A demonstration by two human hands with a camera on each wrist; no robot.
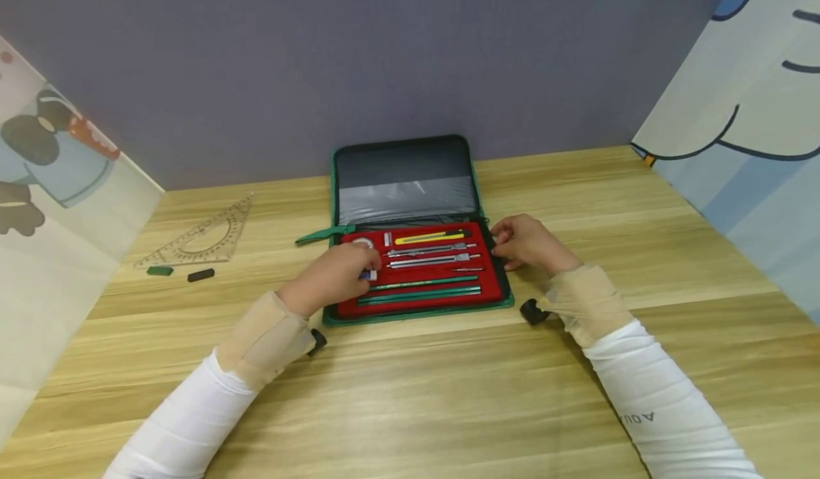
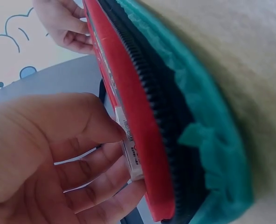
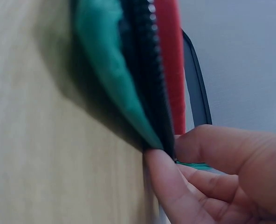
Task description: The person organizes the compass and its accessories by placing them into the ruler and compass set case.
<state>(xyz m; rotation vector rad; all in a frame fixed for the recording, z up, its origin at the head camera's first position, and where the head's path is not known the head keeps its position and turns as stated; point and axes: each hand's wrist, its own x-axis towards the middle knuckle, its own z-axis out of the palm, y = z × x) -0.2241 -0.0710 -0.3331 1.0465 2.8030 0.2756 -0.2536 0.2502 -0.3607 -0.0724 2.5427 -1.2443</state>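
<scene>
A green zip case [image 1: 419, 315] lies unfolded on the table, its lid leaning back against the grey panel. My left hand [image 1: 336, 272] is over the left end of its red tray [image 1: 490, 280]. Thumb and fingers there pinch a white eraser with a printed sleeve [image 2: 131, 149], level with the tray surface; the head view shows only its end. At the opposite side, my right hand [image 1: 525, 240] grips the case's zipped edge [image 3: 161, 126] between thumb and fingers. The tray holds a yellow utility knife [image 1: 429, 238], metal compasses [image 1: 435, 260] and green pencils [image 1: 423, 295].
To the left lie a clear set square [image 1: 221, 255] with a protractor arc, a green block [image 1: 159, 270] and a black block [image 1: 201, 275]. A green strap [image 1: 320, 235] sticks out leftward from the case. The grey panel [image 1: 397, 59] stands behind the wooden table [image 1: 435, 393].
</scene>
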